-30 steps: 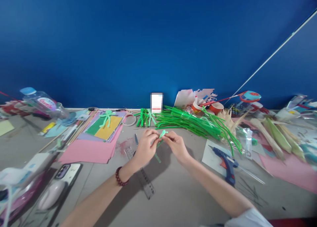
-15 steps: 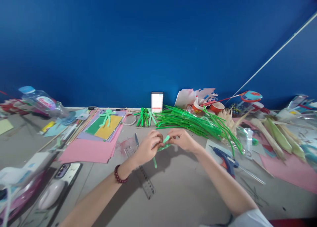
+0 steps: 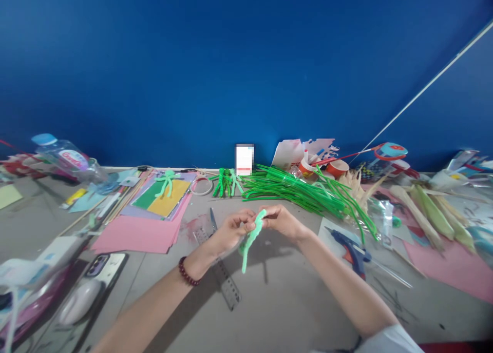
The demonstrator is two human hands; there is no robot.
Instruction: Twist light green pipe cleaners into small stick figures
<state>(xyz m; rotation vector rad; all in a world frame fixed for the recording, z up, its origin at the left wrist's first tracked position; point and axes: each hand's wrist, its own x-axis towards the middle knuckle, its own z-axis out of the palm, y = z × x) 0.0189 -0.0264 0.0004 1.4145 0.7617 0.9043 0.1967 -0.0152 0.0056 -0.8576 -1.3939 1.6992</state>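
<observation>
Between my two hands is a light green pipe cleaner, bent and twisted, with one end hanging down. My left hand pinches it between thumb and fingers. My right hand grips its upper end, with the fingertips partly hidden behind it. Both hands are above the grey table. Beneath my left hand and wrist lies a clear ruler. Behind the hands, several small green pipe-cleaner figures stand by the wall, beside a heap of green pipe cleaners.
At left are pink paper sheets, a light green figure, a phone and a plastic bottle. A blue glue gun, paper cups and corn husks lie at right. A craft knife lies by the ruler.
The light green pipe cleaner has turned, so more of its length now shows, pointing down toward me. Both hands have shifted slightly lower and still hold it.
</observation>
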